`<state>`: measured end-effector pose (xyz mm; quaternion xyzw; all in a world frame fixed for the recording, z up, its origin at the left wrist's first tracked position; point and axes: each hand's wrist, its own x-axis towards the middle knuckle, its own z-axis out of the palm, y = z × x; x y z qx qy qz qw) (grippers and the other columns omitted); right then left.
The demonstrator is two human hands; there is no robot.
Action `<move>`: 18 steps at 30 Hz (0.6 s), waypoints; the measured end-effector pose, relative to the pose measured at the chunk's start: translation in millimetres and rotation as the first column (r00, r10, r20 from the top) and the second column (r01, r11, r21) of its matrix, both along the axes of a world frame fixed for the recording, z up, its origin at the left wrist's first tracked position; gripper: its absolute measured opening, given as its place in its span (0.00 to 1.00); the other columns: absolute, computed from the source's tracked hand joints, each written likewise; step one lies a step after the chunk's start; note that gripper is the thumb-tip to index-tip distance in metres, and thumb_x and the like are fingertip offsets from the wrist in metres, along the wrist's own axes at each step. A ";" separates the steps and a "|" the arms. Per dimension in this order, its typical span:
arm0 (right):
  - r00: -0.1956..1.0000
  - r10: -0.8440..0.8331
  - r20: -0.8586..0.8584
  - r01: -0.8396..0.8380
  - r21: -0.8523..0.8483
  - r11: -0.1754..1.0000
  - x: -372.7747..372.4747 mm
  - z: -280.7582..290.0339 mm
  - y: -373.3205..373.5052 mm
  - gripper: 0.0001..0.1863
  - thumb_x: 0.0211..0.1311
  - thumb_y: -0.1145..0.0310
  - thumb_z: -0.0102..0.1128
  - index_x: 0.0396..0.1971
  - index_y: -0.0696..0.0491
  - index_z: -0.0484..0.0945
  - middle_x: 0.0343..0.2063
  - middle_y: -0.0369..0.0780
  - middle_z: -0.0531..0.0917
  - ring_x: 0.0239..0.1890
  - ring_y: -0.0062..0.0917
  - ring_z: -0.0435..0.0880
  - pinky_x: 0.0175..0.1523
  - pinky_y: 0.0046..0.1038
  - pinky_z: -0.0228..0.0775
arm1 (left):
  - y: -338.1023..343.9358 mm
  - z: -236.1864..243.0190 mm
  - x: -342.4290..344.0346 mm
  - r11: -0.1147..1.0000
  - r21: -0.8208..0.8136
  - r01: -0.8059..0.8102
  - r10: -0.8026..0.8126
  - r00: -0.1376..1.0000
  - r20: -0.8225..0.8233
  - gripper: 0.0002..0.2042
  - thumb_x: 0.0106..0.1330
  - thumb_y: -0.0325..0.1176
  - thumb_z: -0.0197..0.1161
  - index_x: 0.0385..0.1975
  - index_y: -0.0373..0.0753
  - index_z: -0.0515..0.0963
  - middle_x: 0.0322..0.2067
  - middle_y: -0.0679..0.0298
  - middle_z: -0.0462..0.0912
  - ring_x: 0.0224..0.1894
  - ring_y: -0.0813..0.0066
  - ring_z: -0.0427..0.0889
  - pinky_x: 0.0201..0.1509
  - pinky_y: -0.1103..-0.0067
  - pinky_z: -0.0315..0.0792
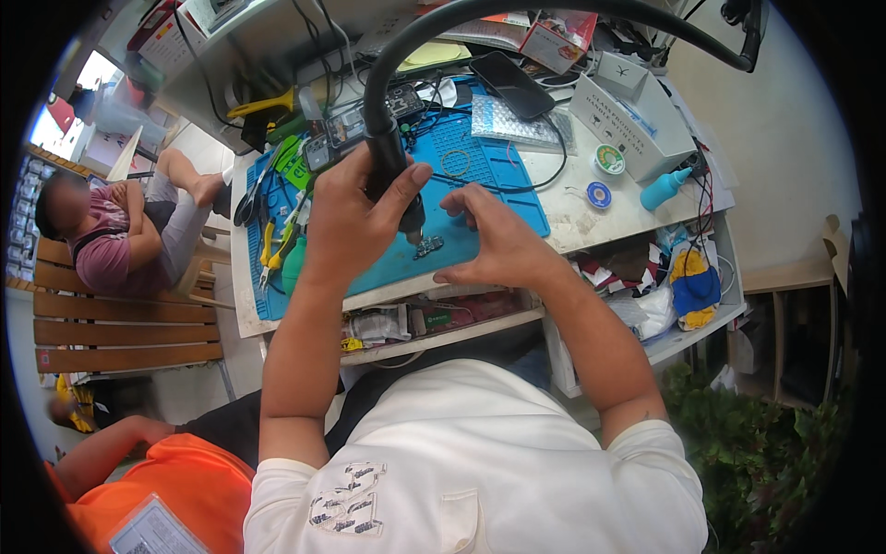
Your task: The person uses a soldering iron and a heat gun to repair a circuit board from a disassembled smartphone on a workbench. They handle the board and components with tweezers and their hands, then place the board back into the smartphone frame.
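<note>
My left hand (355, 217) is wrapped round the dark handle of a hot air gun (413, 218), whose nozzle points down at a small circuit board (427, 246). The board lies on a blue work mat (397, 270). To the right of the board, my right hand (503, 238) is held with thumb and fingers apart and curved, and I see nothing between them. A thick black hose (377, 88) arches over the bench and runs into the top of the gun. Behind my left hand lies an opened phone (334, 137), partly covered.
Pliers (269, 251) and other hand tools lie at the mat's left. A phone (510, 85) rests on bubble wrap, near a white box (632, 125), solder spools (599, 195) and a blue bottle (665, 189). An open drawer (734, 309) juts out right. Two people (125, 231) sit left.
</note>
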<state>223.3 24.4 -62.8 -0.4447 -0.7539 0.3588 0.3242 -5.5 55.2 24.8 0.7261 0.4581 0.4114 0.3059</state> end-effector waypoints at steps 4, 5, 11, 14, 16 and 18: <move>0.999 0.034 -0.018 -0.033 0.061 0.998 0.5 -3.0 0.7 0.36 0.51 0.61 0.88 0.58 0.55 0.80 0.51 0.45 0.81 0.58 0.42 0.83 0.63 0.42 0.78 | -3.6 -0.6 -4.9 0.999 0.035 -0.014 0.015 1.000 -0.022 0.17 0.77 0.44 0.79 0.45 0.33 0.87 0.31 0.65 0.89 0.32 0.81 0.85 0.36 0.80 0.76; 0.998 0.052 -0.020 -0.050 0.083 0.995 1.0 -4.9 1.5 0.31 0.54 0.63 0.87 0.56 0.55 0.82 0.49 0.44 0.81 0.57 0.43 0.83 0.62 0.42 0.78 | -3.8 -0.7 -5.8 1.000 0.017 -0.005 0.005 1.000 -0.009 0.17 0.76 0.43 0.80 0.44 0.33 0.87 0.29 0.63 0.90 0.31 0.79 0.87 0.35 0.78 0.77; 0.999 0.019 0.029 -0.026 0.251 0.968 -6.4 -19.5 1.8 0.14 0.62 0.73 0.78 0.46 0.54 0.87 0.43 0.43 0.82 0.49 0.44 0.83 0.56 0.44 0.77 | -9.6 4.7 -8.4 0.998 0.019 -0.060 0.059 0.996 0.070 0.17 0.75 0.44 0.80 0.45 0.34 0.87 0.29 0.63 0.90 0.31 0.80 0.86 0.37 0.79 0.77; 0.999 -0.023 0.043 0.007 0.339 0.941 -11.0 -24.4 0.8 0.12 0.61 0.75 0.78 0.44 0.54 0.86 0.41 0.42 0.82 0.48 0.43 0.83 0.56 0.44 0.76 | -12.1 15.1 -13.5 0.996 0.030 -0.089 0.085 0.990 0.112 0.17 0.76 0.44 0.80 0.45 0.35 0.87 0.30 0.65 0.90 0.32 0.82 0.85 0.38 0.80 0.77; 0.995 -0.099 -0.001 0.095 0.284 0.954 -17.3 -26.0 -1.4 0.13 0.59 0.75 0.80 0.41 0.54 0.84 0.40 0.42 0.82 0.48 0.43 0.83 0.57 0.43 0.76 | -12.2 19.6 -16.5 0.994 0.047 -0.098 0.092 0.988 0.124 0.16 0.76 0.43 0.80 0.45 0.35 0.87 0.30 0.66 0.90 0.33 0.83 0.84 0.39 0.81 0.76; 0.994 -0.108 -0.026 0.112 0.243 0.963 -18.3 -25.7 -1.9 0.16 0.57 0.74 0.82 0.42 0.54 0.83 0.41 0.42 0.82 0.49 0.43 0.83 0.58 0.43 0.77 | -12.7 22.3 -18.8 0.993 0.056 -0.107 0.099 0.986 0.133 0.16 0.76 0.43 0.80 0.45 0.35 0.87 0.30 0.66 0.90 0.33 0.83 0.84 0.39 0.81 0.76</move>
